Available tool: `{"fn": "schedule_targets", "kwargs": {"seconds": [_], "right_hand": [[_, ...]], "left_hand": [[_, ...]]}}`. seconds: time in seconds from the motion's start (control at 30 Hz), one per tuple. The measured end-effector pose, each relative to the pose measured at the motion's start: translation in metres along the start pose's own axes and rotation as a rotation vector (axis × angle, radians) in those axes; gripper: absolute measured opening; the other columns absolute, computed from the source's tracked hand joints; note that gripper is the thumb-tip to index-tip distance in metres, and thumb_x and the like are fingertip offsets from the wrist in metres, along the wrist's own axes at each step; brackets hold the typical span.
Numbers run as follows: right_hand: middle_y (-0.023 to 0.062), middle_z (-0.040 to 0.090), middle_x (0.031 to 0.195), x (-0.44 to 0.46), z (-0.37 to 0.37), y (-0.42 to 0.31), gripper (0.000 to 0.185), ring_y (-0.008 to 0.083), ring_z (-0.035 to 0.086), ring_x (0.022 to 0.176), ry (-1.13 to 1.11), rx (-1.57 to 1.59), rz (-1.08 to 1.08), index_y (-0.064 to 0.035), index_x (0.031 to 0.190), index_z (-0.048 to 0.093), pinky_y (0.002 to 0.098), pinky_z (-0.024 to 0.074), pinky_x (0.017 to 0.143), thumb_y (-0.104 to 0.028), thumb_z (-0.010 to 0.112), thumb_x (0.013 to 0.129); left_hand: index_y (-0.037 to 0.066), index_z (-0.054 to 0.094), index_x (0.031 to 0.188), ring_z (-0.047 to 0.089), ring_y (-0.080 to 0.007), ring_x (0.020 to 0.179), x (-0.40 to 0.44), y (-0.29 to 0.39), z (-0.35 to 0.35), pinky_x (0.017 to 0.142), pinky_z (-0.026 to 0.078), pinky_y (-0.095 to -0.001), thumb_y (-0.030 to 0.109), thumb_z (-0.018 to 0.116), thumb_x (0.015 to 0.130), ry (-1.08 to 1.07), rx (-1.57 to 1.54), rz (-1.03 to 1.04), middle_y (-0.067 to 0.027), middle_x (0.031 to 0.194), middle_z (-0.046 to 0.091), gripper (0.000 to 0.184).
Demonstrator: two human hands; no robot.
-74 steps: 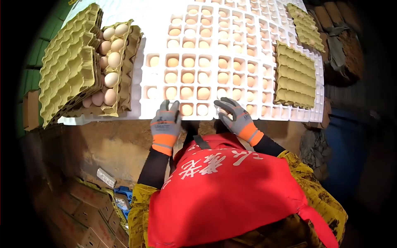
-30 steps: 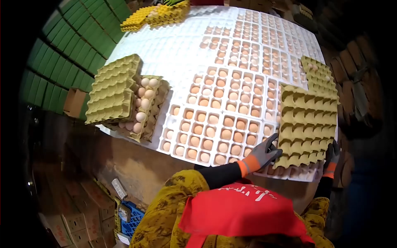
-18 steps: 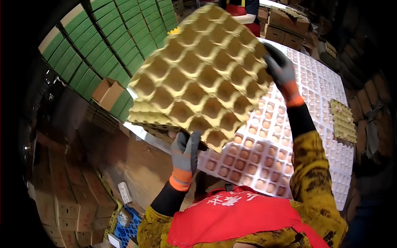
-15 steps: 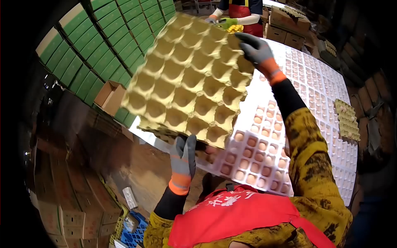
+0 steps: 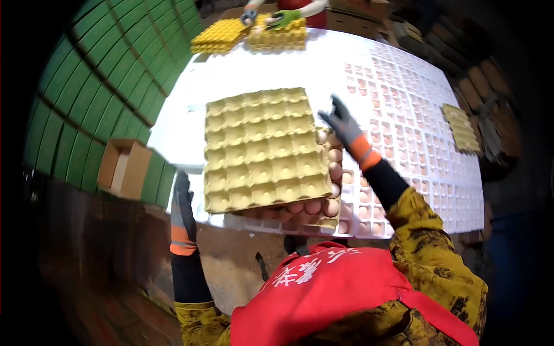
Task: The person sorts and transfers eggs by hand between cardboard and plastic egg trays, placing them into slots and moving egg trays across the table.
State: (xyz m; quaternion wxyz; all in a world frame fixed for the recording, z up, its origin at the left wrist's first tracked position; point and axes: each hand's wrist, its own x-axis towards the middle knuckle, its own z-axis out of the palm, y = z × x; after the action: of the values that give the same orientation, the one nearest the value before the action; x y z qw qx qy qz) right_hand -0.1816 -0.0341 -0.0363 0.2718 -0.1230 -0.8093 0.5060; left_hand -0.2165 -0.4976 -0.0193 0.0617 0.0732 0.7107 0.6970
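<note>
A yellowish pulp egg tray [image 5: 259,153], its cups showing no eggs, lies on the pile at the near left of the white table. Eggs [image 5: 335,170] stick out from under its right and front edges. My left hand [image 5: 183,210], in a grey and orange glove, is upright just left of the tray, apart from it, fingers extended and holding nothing. To the upper right of the tray is my right hand [image 5: 349,130], empty, with thumb and fingers spread over the table. White foam trays [image 5: 398,155] with brown eggs in their cells cover the right side.
Across the table a co-worker's gloved hands [image 5: 283,19] are over yellow trays [image 5: 277,39]. Another pulp tray [image 5: 461,128] lies at the right edge. Green cartons [image 5: 98,75] are stacked at the left, beside an open cardboard box [image 5: 124,168].
The pulp tray, held tilted between both hands before, now lies flat over the eggs at the left. Both hands have let go, the left moving outward to the left. The view has shifted.
</note>
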Motion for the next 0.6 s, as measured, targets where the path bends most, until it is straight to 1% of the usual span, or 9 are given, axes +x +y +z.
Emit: {"fn": "schedule_targets", "kwargs": {"seconds": [0.07, 0.1, 0.13, 0.17, 0.33, 0.4, 0.43, 0.53, 0.6], "right_hand": [[0.0222, 0.054, 0.136, -0.065, 0.0, -0.01, 0.083, 0.0287, 0.053, 0.128, -0.174, 0.384, 0.365, -0.0026, 0.15, 0.036, 0.0385, 0.0491, 0.099, -0.037, 0.077, 0.087], [0.0205, 0.054, 0.136, -0.08, 0.007, 0.023, 0.093, 0.0272, 0.052, 0.129, -0.234, 0.141, 0.159, 0.0002, 0.151, 0.032, 0.0376, 0.0514, 0.094, -0.042, 0.08, 0.083], [0.0228, 0.05, 0.141, -0.098, 0.001, -0.048, 0.101, 0.0304, 0.05, 0.131, -0.247, -0.007, 0.462, 0.0027, 0.151, 0.029, 0.038, 0.0484, 0.099, -0.048, 0.081, 0.081], [0.0246, 0.047, 0.144, -0.117, 0.035, -0.009, 0.104, 0.0327, 0.048, 0.134, -0.034, 0.016, 0.271, 0.0028, 0.151, 0.03, 0.0384, 0.0435, 0.106, -0.05, 0.082, 0.078], [0.0214, 0.045, 0.149, -0.117, -0.007, -0.089, 0.1, 0.0288, 0.043, 0.139, -0.276, 0.295, 0.332, 0.0017, 0.151, 0.03, 0.0371, 0.0359, 0.113, -0.041, 0.083, 0.079], [0.0182, 0.042, 0.152, -0.12, -0.007, -0.078, 0.101, 0.0282, 0.038, 0.142, -0.209, 0.374, 0.182, -0.004, 0.154, 0.029, 0.037, 0.034, 0.115, -0.041, 0.084, 0.078], [0.0177, 0.041, 0.153, -0.124, -0.013, -0.071, 0.102, 0.0279, 0.037, 0.143, -0.152, 0.307, 0.174, -0.0056, 0.155, 0.028, 0.0371, 0.0333, 0.116, -0.041, 0.085, 0.078], [0.0156, 0.034, 0.158, -0.129, -0.062, -0.04, 0.106, 0.027, 0.035, 0.144, 0.009, 0.3, 0.087, -0.012, 0.158, 0.025, 0.0393, 0.0311, 0.117, -0.04, 0.086, 0.077], [0.0133, 0.047, 0.15, -0.13, -0.125, -0.027, 0.098, 0.0266, 0.041, 0.139, 0.046, 0.29, 0.211, -0.0144, 0.157, 0.031, 0.0401, 0.0352, 0.114, -0.032, 0.086, 0.078]], "left_hand": [[-0.001, 0.035, 0.151, 0.038, -0.028, 0.143, 0.026, -0.027, -0.004, 0.118, 0.03, -0.0411, 0.029, 0.041, 0.108, -0.388, 0.331, 0.016, -0.0177, 0.156, 0.038, 0.053], [0.001, 0.032, 0.153, 0.041, -0.0272, 0.139, 0.037, -0.065, -0.019, 0.116, 0.034, -0.0397, 0.024, 0.05, 0.105, -0.482, -0.05, -0.094, -0.0178, 0.152, 0.042, 0.056], [0.001, 0.033, 0.153, 0.042, -0.0282, 0.139, 0.043, -0.076, -0.02, 0.115, 0.035, -0.0408, 0.021, 0.051, 0.104, -0.531, 0.014, -0.053, -0.018, 0.152, 0.042, 0.056], [0.001, 0.033, 0.153, 0.043, -0.0292, 0.138, 0.042, -0.073, -0.021, 0.114, 0.037, -0.0418, 0.019, 0.053, 0.103, -0.525, 0.211, 0.093, -0.0182, 0.152, 0.041, 0.056], [0.001, 0.039, 0.149, 0.047, -0.0332, 0.134, 0.002, -0.002, -0.008, 0.111, 0.041, -0.0464, 0.001, 0.058, 0.096, -0.454, 0.509, 0.544, -0.02, 0.149, 0.044, 0.057], [0.001, 0.036, 0.151, 0.047, -0.0326, 0.134, 0.004, -0.01, -0.012, 0.109, 0.042, -0.0439, 0.011, 0.058, 0.099, -0.449, 0.42, 0.447, -0.0185, 0.151, 0.041, 0.058], [0.002, 0.037, 0.151, 0.047, -0.0341, 0.135, 0.008, -0.013, -0.011, 0.109, 0.042, -0.0441, 0.013, 0.061, 0.097, -0.391, -0.156, 0.027, -0.0201, 0.15, 0.041, 0.06], [0.003, 0.038, 0.15, 0.045, -0.0355, 0.136, -0.007, 0.011, 0.056, 0.111, 0.04, -0.0448, 0.012, 0.061, 0.096, -0.395, 0.691, 0.786, -0.0218, 0.151, 0.041, 0.06], [0.0, 0.037, 0.151, 0.037, -0.0367, 0.143, -0.007, 0.011, 0.12, 0.116, 0.032, -0.0452, 0.012, 0.064, 0.093, -0.449, 0.587, 0.832, -0.0225, 0.156, 0.035, 0.065]]}}
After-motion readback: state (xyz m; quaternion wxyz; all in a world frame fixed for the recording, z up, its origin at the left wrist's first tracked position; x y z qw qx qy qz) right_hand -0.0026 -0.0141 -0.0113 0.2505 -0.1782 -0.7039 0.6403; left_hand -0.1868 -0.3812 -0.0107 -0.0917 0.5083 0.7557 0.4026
